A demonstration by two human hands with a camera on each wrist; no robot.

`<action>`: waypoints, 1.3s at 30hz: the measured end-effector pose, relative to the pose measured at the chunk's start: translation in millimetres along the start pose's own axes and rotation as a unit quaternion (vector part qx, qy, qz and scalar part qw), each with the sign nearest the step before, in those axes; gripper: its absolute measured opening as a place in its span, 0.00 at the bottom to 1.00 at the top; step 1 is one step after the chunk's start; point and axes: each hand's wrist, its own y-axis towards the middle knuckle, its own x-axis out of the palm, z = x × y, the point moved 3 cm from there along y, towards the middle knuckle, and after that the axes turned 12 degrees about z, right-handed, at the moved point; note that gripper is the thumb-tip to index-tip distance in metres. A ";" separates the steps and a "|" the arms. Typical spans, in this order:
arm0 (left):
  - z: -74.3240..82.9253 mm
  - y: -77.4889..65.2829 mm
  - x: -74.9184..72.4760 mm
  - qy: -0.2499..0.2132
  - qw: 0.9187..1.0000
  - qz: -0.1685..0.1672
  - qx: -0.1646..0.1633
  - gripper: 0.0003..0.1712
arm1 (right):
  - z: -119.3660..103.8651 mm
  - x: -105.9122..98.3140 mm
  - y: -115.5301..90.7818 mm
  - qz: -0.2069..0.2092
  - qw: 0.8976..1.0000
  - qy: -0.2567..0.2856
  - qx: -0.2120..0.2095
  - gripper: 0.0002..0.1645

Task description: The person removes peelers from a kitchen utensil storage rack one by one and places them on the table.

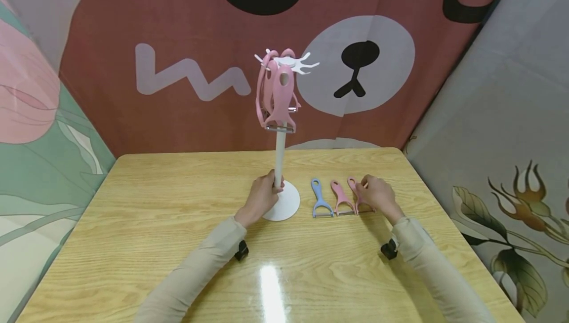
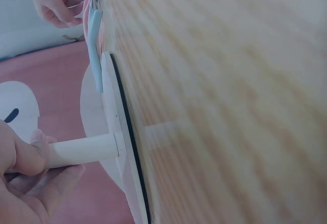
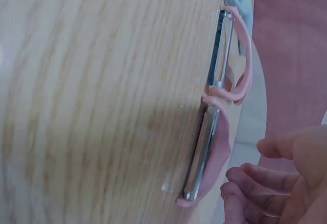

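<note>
My left hand (image 1: 261, 195) grips the pole (image 1: 280, 157) of a white stand just above its round base (image 1: 288, 207); the left wrist view shows thumb and fingers around it. Several pink peelers (image 1: 282, 97) hang from the left and front of the stand's branched top. On the table lie a blue peeler (image 1: 318, 196), a pink peeler (image 1: 340, 194) and, furthest right, another pink peeler (image 1: 352, 183). Over that last one hovers my right hand (image 1: 377, 195). In the right wrist view, its thumb and loosely bent fingers stand apart, with nothing between them.
White prongs (image 1: 306, 63) stick out on the right of the stand's top. The wooden table (image 1: 155, 204) meets a patterned red cloth (image 1: 186, 120) behind it, and a pale flowered cloth (image 1: 502, 130) hangs along its right side.
</note>
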 end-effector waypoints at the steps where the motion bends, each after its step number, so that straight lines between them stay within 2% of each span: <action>1: -0.1 0.2 0.1 0.001 1.000 0.000 -0.001 0.10 | -1.5 -0.7 0.0 0.007 1.000 0.003 0.000 0.19; 5: -0.4 0.6 0.2 0.001 1.000 -0.002 -0.005 0.10 | -6.4 -2.2 0.8 0.033 0.999 0.005 -0.008 0.19; 25: -1.7 -0.1 0.6 -0.002 1.000 -0.008 -0.007 0.10 | -20.8 -3.6 -0.9 0.096 0.995 0.032 -0.021 0.17; 34: -2.9 -0.1 1.5 -0.007 1.000 -0.009 -0.008 0.10 | -25.7 -3.0 -1.2 0.142 0.987 0.066 -0.033 0.15; 39: -2.9 -0.2 1.1 -0.008 1.000 -0.009 -0.005 0.10 | -29.0 -3.3 -1.4 0.154 0.984 0.078 -0.039 0.14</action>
